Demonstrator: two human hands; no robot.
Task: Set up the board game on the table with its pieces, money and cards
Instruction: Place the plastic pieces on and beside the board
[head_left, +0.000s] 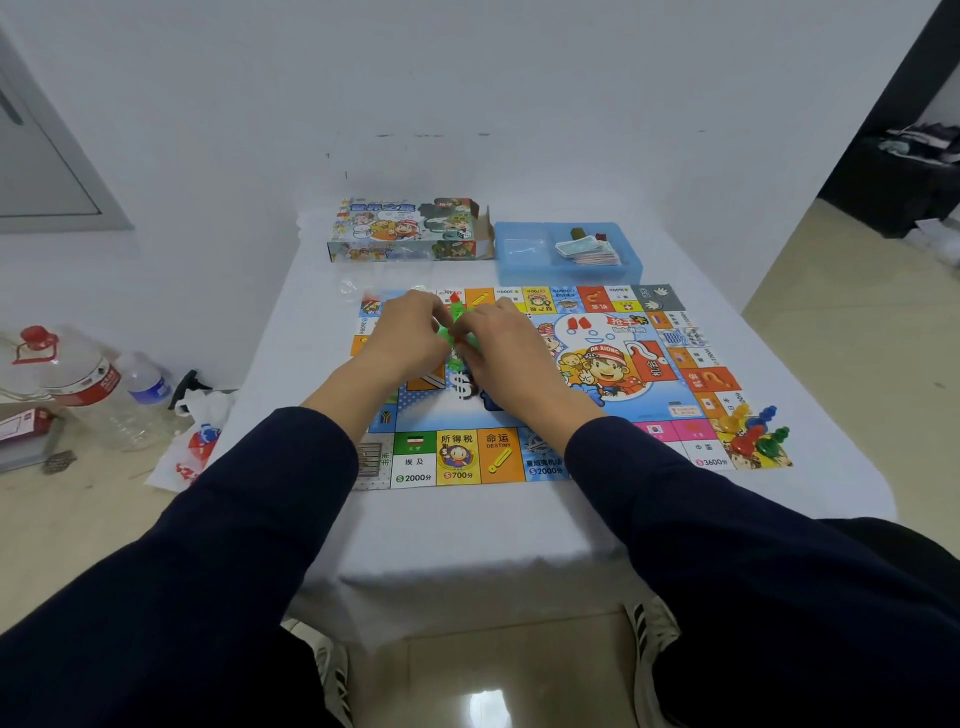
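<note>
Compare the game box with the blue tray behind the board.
The game box is printed cardboard with cartoon art, its right end flap open; the blue tray is plain translucent plastic, open on top. The box's contents are hidden; the tray shows a stack of paper money. Both rest on the table beyond the board.

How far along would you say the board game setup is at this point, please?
Partly done. The board lies unfolded on the table, and the coloured pawns sit at its near right corner. In hand: the left hand and right hand together grip green plastic pieces over the board. Left: the money and cards lie in the blue tray beside the open box.
</note>
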